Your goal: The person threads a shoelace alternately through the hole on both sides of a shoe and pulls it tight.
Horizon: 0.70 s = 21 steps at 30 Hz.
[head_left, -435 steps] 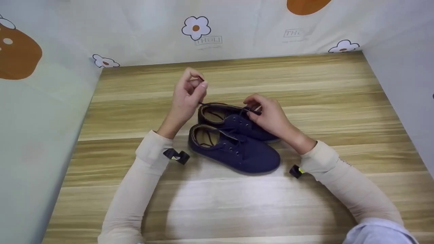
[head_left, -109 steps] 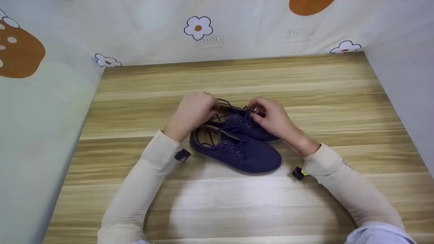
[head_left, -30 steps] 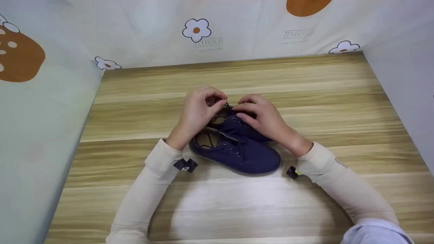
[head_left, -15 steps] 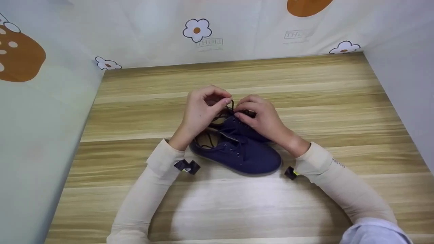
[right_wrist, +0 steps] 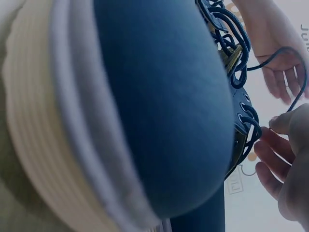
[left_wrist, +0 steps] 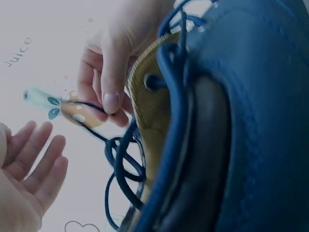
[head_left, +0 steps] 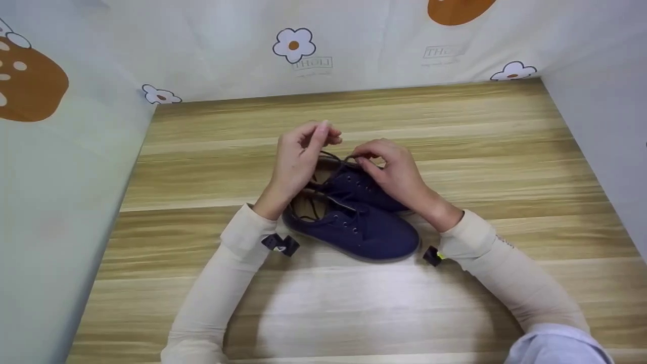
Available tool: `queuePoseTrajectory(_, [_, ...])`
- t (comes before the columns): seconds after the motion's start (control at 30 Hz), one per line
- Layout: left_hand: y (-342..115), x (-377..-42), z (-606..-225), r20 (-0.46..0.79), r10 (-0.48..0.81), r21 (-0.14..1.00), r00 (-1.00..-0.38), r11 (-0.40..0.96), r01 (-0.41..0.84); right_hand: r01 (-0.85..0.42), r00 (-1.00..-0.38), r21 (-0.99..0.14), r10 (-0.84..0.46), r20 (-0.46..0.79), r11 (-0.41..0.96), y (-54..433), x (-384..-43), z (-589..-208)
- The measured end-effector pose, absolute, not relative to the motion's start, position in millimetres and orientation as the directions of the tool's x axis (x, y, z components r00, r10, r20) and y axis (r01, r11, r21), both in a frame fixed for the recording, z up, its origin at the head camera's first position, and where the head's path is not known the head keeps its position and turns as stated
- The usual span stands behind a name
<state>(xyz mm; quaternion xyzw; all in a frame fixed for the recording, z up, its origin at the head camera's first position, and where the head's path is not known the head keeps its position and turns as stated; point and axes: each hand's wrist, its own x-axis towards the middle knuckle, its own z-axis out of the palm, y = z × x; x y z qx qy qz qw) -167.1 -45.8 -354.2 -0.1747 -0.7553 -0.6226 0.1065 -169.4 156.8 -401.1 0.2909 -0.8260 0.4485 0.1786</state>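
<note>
Two navy canvas lace-up shoes lie side by side, toes to the right: a near shoe (head_left: 374, 232) and a far shoe (head_left: 356, 184), partly hidden by the hands. My right hand (head_left: 397, 164) pinches a dark shoelace (head_left: 344, 161) of the far shoe between thumb and forefinger; the pinch shows in the right wrist view on the right hand (right_wrist: 294, 164). Left of it, my left hand (head_left: 298, 159) hovers over the heel end of the far shoe, holding nothing. In the left wrist view the left hand's fingers (left_wrist: 46, 150) are spread, apart from the looped lace (left_wrist: 120, 150).
The shoes stand on a wood-grain tabletop (head_left: 354, 313). A pale printed sheet (head_left: 364, 45) walls the back and sides. Small black cameras, a left one (head_left: 280, 244) and a right one (head_left: 433, 256), sit at the cuffs near the near shoe.
Half a second ago my left fingers were pinching a lace loop; they have let it go and lifted slightly. My right hand now pinches the lace. The near shoe has stayed in place.
</note>
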Motion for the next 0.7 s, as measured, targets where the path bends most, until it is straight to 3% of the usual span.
queuePoseTrajectory(0.17, [-41.8,-168.0,-356.6,0.305,0.238,0.835,-0.922,0.399,0.379,-0.669,-0.741,-0.592,-0.344,0.576,0.450,157.7,-169.4,-399.9])
queuePoseTrajectory(0.3, [-38.2,-166.7,-357.6,0.206,0.345,0.733,-0.915,0.565,0.378,-0.647,-0.762,-0.619,-0.339,0.552,0.445,157.3,-168.6,-399.2])
queuePoseTrajectory(0.5, [-37.3,-168.7,-362.9,0.245,0.420,0.527,-0.874,0.699,0.484,-0.620,-0.784,-0.638,-0.361,0.504,0.457,157.4,-170.9,-401.3])
queuePoseTrajectory(0.7, [-39.5,-166.8,-369.1,0.238,0.452,0.358,-0.860,0.782,0.510,-0.530,-0.846,-0.662,-0.389,0.366,0.530,160.6,-173.9,-402.5])
